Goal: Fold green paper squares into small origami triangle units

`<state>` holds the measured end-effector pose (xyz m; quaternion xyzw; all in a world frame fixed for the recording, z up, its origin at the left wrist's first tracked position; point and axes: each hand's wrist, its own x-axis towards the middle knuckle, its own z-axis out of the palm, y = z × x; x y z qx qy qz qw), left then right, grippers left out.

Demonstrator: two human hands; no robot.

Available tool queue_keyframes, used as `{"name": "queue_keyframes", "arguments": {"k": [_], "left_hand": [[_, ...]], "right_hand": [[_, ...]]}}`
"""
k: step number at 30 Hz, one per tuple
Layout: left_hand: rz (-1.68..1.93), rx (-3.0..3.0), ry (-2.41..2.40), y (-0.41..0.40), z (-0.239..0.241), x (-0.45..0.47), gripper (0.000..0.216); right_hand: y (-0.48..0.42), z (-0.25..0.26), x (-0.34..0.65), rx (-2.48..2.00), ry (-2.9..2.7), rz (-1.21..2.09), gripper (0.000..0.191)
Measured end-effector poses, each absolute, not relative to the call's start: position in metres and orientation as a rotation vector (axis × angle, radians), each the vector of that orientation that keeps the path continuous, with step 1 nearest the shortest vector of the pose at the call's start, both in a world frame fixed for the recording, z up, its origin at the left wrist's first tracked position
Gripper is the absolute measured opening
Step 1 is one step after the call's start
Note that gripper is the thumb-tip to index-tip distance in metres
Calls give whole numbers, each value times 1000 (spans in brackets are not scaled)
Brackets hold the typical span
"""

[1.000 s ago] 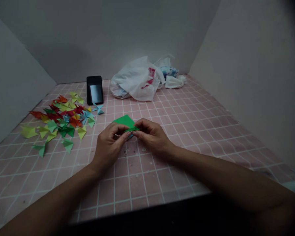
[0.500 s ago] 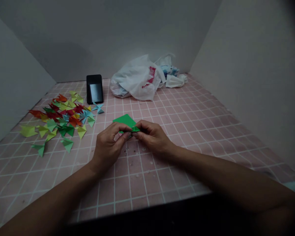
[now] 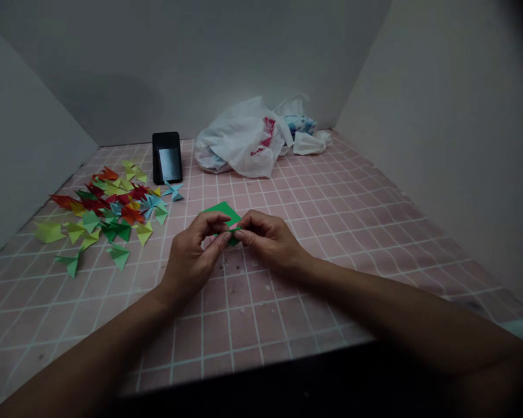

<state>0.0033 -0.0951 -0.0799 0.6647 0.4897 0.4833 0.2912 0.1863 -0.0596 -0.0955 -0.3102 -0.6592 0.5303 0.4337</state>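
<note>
A small folded piece of green paper (image 3: 233, 230) is pinched between my two hands, above the middle of the table. My left hand (image 3: 196, 247) grips its left side between thumb and fingers. From the right, my right hand (image 3: 270, 241) pinches the other side with thumb and forefinger. Much of the folded paper is hidden by my fingertips. Just behind the hands lies a flat green paper sheet (image 3: 221, 208), partly covered by my left fingers.
Folded paper figures (image 3: 108, 220) in red, yellow, green and blue lie piled at the left. Behind them a black phone (image 3: 165, 145) leans upright. A white plastic bag (image 3: 239, 139) and crumpled wrappings (image 3: 307, 136) sit at the back. Pink tiled cloth (image 3: 353, 215) covers the table.
The folded green paper has turned in my fingers; it now shows a thin edge on top and a green part below. My hands have hardly shifted.
</note>
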Motion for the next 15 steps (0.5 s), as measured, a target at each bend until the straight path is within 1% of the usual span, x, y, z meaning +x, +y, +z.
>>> {"name": "queue_keyframes", "arguments": {"k": [6,9,11,13,15], "left_hand": [[1194,1701,1239,-96,-77,4,20],[1092,1679,1290,-96,-75,3,10],[1052,1630,1299,-95,-73,3,14],[1053,1572,1279,-95,-72,3,16],[1058,1510,1253,-95,-72,5,15]], "right_hand": [[-64,-89,189,-846,-1716,1232,21],[-65,-86,190,-883,-1764,1147,27],[-64,-85,190,-893,-1792,1119,30],[-63,-85,190,-888,-1790,1155,32],[-62,-86,189,-884,-1764,1257,34]]}}
